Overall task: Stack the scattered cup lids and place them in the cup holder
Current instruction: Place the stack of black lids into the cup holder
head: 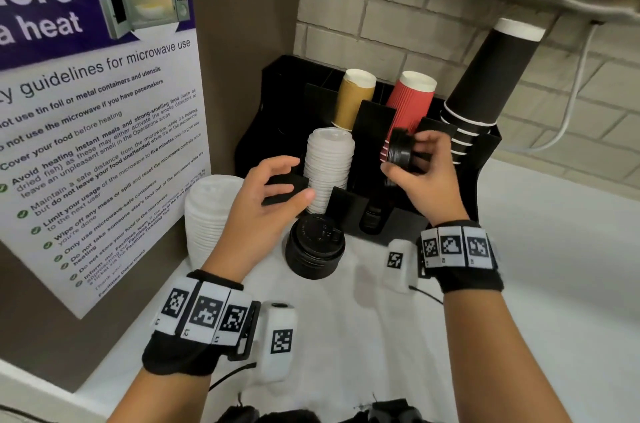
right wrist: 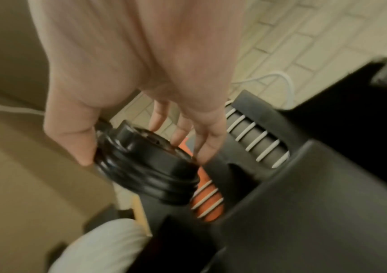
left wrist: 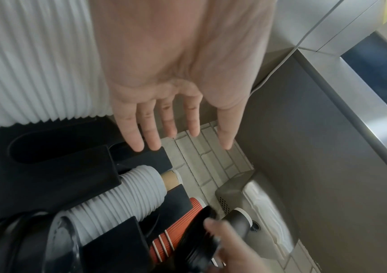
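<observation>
Black plastic: right hand [head: 420,168] holds a short stack of black cup lids [head: 399,149] over the black plastic cup holder [head: 486,159].

White surface [head: 554,284] carries the holder, set against a pale brick wall [head: 381,17]; a microwave-use poster [head: 97,131] hangs at left. Holder compartments contain a tall stack of black paper cups [head: 485,86], a red ribbed cup stack [head: 410,100], a tan cup stack [head: 355,97] and a slanted stack of white lids [head: 327,166]. A loose stack of white lids [head: 207,214] stands on the surface left of the holder; a stack of black lids [head: 315,246] stands just in front of it. Right thumb and fingers [right wrist: 207,142] are clamped on the rim of the held lids, which are tilted on edge in front of the red cups. Left hand [head: 266,197] hovers near the slanted white lids, fingers [left wrist: 151,136] spread straight, holding nothing.
</observation>
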`<state>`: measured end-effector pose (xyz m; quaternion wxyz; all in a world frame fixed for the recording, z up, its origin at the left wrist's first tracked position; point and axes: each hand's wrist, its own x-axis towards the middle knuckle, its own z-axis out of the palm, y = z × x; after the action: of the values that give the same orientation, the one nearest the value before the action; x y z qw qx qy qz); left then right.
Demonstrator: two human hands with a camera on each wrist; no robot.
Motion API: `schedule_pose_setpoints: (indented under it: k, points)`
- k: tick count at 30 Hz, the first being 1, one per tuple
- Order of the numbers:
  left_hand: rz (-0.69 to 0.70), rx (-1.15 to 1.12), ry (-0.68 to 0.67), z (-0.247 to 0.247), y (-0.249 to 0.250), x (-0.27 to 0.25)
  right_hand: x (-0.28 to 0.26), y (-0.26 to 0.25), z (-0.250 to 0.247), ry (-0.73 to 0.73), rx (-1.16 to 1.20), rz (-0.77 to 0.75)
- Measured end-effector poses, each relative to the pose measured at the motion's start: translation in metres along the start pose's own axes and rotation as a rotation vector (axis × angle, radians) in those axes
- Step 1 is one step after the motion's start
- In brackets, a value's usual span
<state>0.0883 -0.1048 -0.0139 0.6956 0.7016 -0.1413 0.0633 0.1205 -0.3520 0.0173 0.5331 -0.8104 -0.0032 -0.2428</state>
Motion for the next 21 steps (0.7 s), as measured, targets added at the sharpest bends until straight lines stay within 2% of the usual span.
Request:
schedule_pose_setpoints:
  k: [2, 6, 11, 15, 21]
  points:
    - [0.009, 0.006, 0.001, 0.001, 0.0, 0.0, 0.013, 0.012, -0.004, -0.107, -0.268, -0.023]
    - [0.018, -0.006, -0.018, 0.004, 0.001, 0.001, 0.028, 0.02, -0.002, -0.44, -0.702, -0.016]
    - [0.002, 0.001, -0.01, 0.004, 0.0, -0.002, 0.028, 0.017, 0.01, -0.617, -0.855, -0.019]
    - [-0.005, 0.001, 0.015, 0.0, 0.0, -0.001, 0.022, 0.02, 0.014, -0.641, -1.015, -0.04]
    - [-0.006, -0.01, 0.001, 0.004, 0.001, -0.002, 0.011, 0.027, 0.016, -0.5, -1.209, -0.115]
